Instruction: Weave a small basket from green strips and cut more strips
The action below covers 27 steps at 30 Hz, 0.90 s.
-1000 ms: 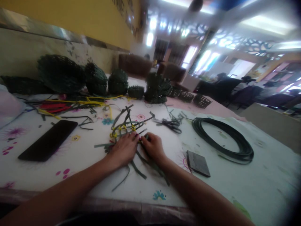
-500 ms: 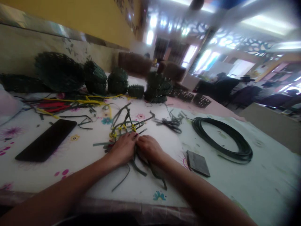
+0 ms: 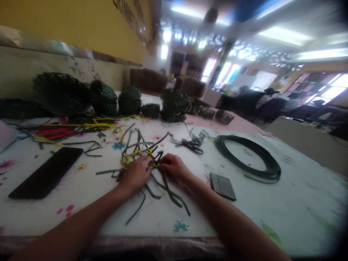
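A partly woven basket piece (image 3: 137, 153) of dark green strips with yellow and some red strips lies on the table, its loose ends sticking out all round. My left hand (image 3: 137, 172) is closed on its near edge, fingers pressed on the weave. Just to the right, my right hand (image 3: 174, 166) pinches a dark green strip (image 3: 160, 156) at the same edge, fingertips closed. A small gap separates the two hands. Long green strips (image 3: 170, 194) trail toward me between my forearms. My fingers partly hide where the strips cross.
Scissors (image 3: 192, 145) lie beyond my right hand, with a strip coil (image 3: 248, 170) and a grey block (image 3: 223, 186) to the right. A black phone-like slab (image 3: 47, 173) lies left, near yellow and red strips (image 3: 57, 131). Dark green woven baskets (image 3: 129, 100) line the back.
My hands have moved slightly apart, uncovering a bent green strip and some yellow between them. The trailing strips have shifted and spread. The whole view has turned a little to the right.
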Tool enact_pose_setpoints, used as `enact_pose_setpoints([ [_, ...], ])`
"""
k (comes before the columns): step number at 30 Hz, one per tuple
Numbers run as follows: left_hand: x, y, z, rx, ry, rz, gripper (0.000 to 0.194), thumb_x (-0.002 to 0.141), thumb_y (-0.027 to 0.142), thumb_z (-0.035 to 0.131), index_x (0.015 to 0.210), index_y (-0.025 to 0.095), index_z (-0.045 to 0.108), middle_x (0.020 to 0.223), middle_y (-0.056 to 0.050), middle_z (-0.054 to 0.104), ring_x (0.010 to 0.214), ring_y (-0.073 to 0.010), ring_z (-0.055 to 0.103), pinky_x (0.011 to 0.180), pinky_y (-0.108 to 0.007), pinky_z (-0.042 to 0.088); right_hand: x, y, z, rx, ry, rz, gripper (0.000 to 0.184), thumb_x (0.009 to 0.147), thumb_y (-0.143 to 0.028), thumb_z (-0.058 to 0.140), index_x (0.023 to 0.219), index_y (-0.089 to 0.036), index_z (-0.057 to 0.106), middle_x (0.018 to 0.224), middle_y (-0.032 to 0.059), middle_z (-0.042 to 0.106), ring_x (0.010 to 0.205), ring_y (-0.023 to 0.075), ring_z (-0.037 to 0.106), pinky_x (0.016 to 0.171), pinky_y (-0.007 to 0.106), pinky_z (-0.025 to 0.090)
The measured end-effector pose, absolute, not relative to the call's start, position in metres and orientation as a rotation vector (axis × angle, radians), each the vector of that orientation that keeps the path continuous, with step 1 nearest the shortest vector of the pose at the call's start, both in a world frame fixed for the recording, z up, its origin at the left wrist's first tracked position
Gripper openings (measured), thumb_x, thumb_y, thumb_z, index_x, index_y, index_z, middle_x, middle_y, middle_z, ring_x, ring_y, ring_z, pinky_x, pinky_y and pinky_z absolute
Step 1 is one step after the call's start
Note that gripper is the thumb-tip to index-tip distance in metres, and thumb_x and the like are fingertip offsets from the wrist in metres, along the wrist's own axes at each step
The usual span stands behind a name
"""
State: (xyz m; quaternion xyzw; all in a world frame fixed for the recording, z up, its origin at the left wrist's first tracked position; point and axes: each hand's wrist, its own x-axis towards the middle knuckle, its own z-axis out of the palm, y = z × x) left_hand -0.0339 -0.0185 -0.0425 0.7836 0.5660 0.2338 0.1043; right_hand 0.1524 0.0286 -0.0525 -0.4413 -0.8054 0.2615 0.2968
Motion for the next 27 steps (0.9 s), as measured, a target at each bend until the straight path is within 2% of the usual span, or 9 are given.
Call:
enact_pose_setpoints([
  [9, -0.032, 0.001, -0.056, 2.336, 1.661, 0.700, 0.016, 0.084, 0.016, 0.051, 0.089, 0.016, 0.067, 0.100, -0.010, 0.061, 0.100, -0.0232, 0.057, 0.092, -0.037, 0.044, 0.138, 0.019, -0.050, -1.344, -2.144, 0.623, 0.009, 0.076, -0.010, 0.069, 0.079, -0.016, 0.074, 0.080, 0.0026, 0.067, 0.075, 0.0157, 0.059, 0.069, 0.023, 0.042],
  [13, -0.032, 0.012, -0.060, 2.268, 1.698, 0.686, 0.010, 0.080, 0.015, 0.055, 0.077, 0.015, 0.065, 0.093, -0.011, 0.061, 0.097, -0.0244, 0.056, 0.091, -0.037, 0.043, 0.135, 0.019, -0.050, -1.377, -2.128, 0.587, 0.010, 0.077, -0.009, 0.065, 0.074, -0.016, 0.072, 0.075, 0.0020, 0.067, 0.072, 0.0154, 0.058, 0.065, 0.022, 0.039],
  [18, -0.034, 0.014, -0.062, 2.168, 1.684, 0.804, 0.012, 0.082, 0.019, 0.054, 0.071, 0.017, 0.060, 0.092, -0.010, 0.059, 0.096, -0.0233, 0.055, 0.091, -0.037, 0.043, 0.135, 0.019, -0.051, -1.377, -2.123, 0.539, 0.011, 0.080, -0.010, 0.064, 0.071, -0.016, 0.069, 0.071, 0.0015, 0.065, 0.068, 0.0150, 0.057, 0.062, 0.023, 0.037],
  [21, -0.034, 0.014, -0.064, 2.184, 1.676, 0.816, 0.016, 0.083, 0.020, 0.051, 0.070, 0.017, 0.058, 0.090, -0.010, 0.059, 0.095, -0.0241, 0.054, 0.091, -0.038, 0.042, 0.133, 0.015, -0.052, -1.348, -2.138, 0.475, 0.009, 0.082, -0.013, 0.064, 0.074, -0.016, 0.067, 0.076, 0.0027, 0.065, 0.071, 0.0161, 0.056, 0.065, 0.024, 0.036],
  [25, -0.034, 0.014, -0.066, 2.226, 1.640, 0.806, 0.020, 0.086, 0.021, 0.047, 0.069, 0.018, 0.057, 0.090, -0.010, 0.058, 0.095, -0.0245, 0.053, 0.091, -0.039, 0.042, 0.129, 0.009, -0.055, -1.243, -2.204, 0.440, 0.005, 0.086, -0.020, 0.064, 0.089, -0.019, 0.067, 0.089, 0.0035, 0.067, 0.079, 0.0171, 0.058, 0.070, 0.025, 0.038],
  [27, -0.035, 0.014, -0.065, 2.206, 1.602, 0.835, 0.022, 0.086, 0.022, 0.045, 0.069, 0.018, 0.058, 0.091, -0.010, 0.058, 0.095, -0.0243, 0.053, 0.091, -0.039, 0.042, 0.128, 0.009, -0.056, -1.204, -2.231, 0.452, 0.006, 0.085, -0.016, 0.064, 0.088, -0.020, 0.068, 0.091, 0.0038, 0.068, 0.080, 0.0173, 0.059, 0.071, 0.025, 0.039],
])
